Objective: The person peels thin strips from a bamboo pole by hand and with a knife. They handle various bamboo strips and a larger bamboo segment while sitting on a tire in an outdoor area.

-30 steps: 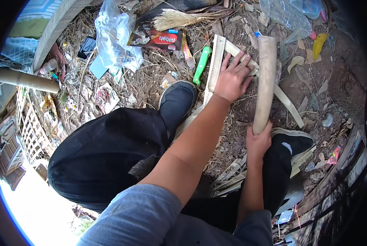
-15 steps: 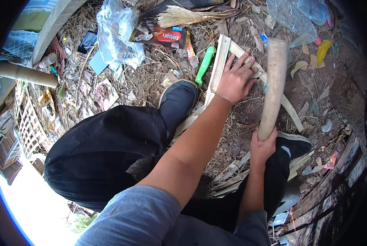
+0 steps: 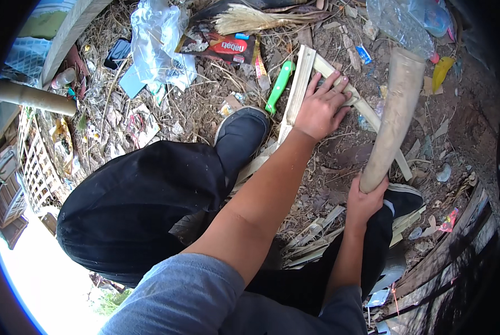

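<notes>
My left hand (image 3: pixel 321 108) lies flat with spread fingers on pale split wooden strips (image 3: pixel 298 89) that meet in a corner on the littered ground. My right hand (image 3: pixel 364 200) grips the narrow end of a thick tan wooden club (image 3: pixel 393 118), which points up and away from me, above the strips. A green-handled knife (image 3: pixel 279 85) lies on the ground just left of the strips. My left shoe (image 3: pixel 241 132) stands on the near end of one strip; my right shoe (image 3: pixel 404 196) is by the club hand.
Dry straw, wrappers and a crumpled clear plastic bag (image 3: pixel 155 43) cover the ground. A straw broom head (image 3: pixel 250 18) lies at the top. A lattice panel (image 3: pixel 33 162) and a pipe (image 3: pixel 29 96) are at the left, dark planks (image 3: pixel 445 262) at the right.
The club has swung to the right and tilted, its thick end now farther from the strips. My left hand stays pressed on the strips.
</notes>
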A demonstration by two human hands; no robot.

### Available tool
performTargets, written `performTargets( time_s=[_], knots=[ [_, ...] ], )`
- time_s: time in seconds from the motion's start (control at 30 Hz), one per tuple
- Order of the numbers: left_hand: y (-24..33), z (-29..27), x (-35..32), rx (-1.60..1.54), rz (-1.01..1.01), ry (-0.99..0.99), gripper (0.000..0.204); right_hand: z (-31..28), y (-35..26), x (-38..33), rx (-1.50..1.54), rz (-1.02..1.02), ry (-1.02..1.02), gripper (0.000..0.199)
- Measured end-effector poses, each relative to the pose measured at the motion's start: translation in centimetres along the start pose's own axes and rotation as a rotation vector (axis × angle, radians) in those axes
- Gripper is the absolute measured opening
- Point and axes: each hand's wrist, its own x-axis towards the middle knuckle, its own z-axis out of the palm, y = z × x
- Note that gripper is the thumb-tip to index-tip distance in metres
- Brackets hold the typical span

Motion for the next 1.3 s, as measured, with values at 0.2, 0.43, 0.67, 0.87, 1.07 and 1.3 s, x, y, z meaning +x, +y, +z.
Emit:
performTargets(
  time_s=[0.2, 0.43, 0.67, 0.87, 1.07, 1.3],
  knots=[
    [-0.2, -0.2, 0.1, 0.020, 0.007, 0.010, 0.028, -0.4, 0.4, -0.3, -0.077, -0.068, -0.056, 0.059],
    [-0.1, -0.5, -0.9, 0.003, -0.025, 0.001, 0.025, -0.4, -0.9, 1.0, -0.071, -0.074, -0.059, 0.060],
    [-0.2, -0.4, -0.5, 0.009, 0.001, 0.012, 0.026, 0.6, -1.0, 0.7, -0.112, -0.099, -0.096, 0.059],
    [-0.3, -0.2, 0.0, 0.012, -0.012, 0.006, 0.028, 0.1, -0.4, 1.4, -0.095, -0.088, -0.055, 0.059],
    [-0.1, -0.4, -0.6, -0.001, -0.017, 0.003, 0.026, 0.2, -0.5, 2.1, -0.147, -0.116, -0.127, 0.058],
    [0.1, -0.6, -0.2, -0.004, -0.005, -0.013, 0.028, 0.2, -0.3, 0.7, -0.156, -0.109, -0.189, 0.061]
  ],
)
